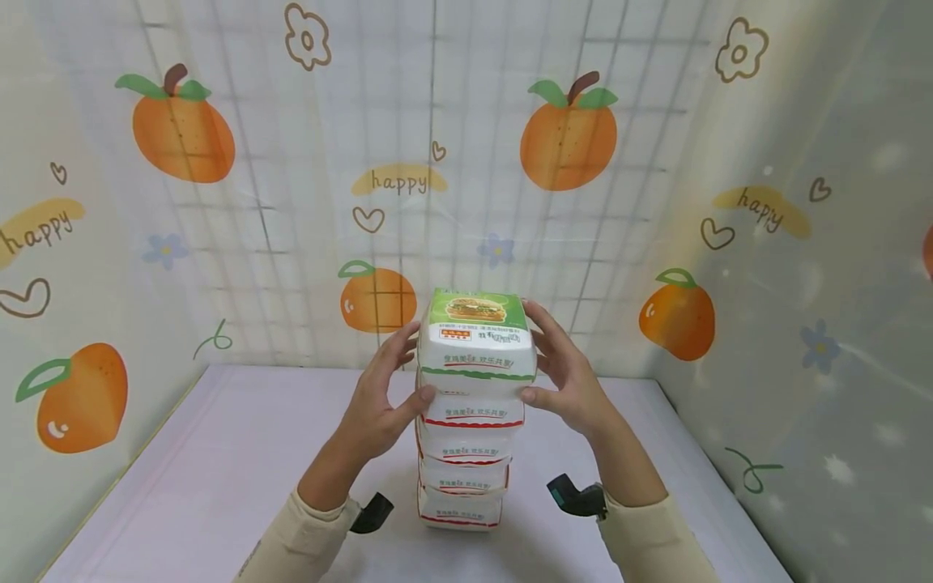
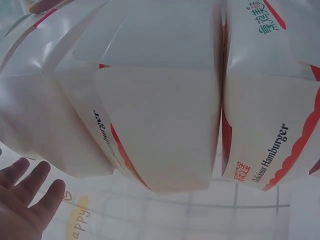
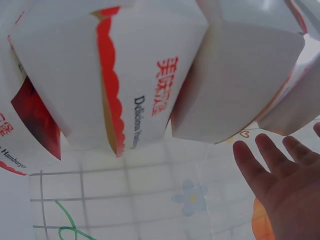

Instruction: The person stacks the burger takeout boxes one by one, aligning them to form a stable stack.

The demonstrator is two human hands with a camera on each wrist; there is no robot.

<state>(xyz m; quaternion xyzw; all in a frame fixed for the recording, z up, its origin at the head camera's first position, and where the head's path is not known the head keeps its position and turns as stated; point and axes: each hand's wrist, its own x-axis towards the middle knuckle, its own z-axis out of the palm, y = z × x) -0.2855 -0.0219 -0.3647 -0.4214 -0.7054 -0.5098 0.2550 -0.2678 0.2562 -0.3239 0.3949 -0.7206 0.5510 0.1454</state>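
Observation:
A burger box with a green lid and a burger picture (image 1: 477, 344) sits on top of a column of several white burger boxes with red wavy edges (image 1: 462, 478). At the left side of the top box is my left hand (image 1: 382, 397), its thumb near the front corner and its fingers along the side. My right hand (image 1: 572, 376) flanks the opposite side in the same way. Both wrist views show extended, spread fingers beside the white box walls; the left hand (image 2: 25, 207) and the right hand (image 3: 287, 180) curl round nothing there. Contact of the thumbs is hard to tell.
The column stands on a pale lilac tabletop (image 1: 233, 453). Behind it hangs a translucent curtain (image 1: 474, 105) printed with oranges and "happy", with a wire grid behind. Similar printed sheets close off the left and right sides.

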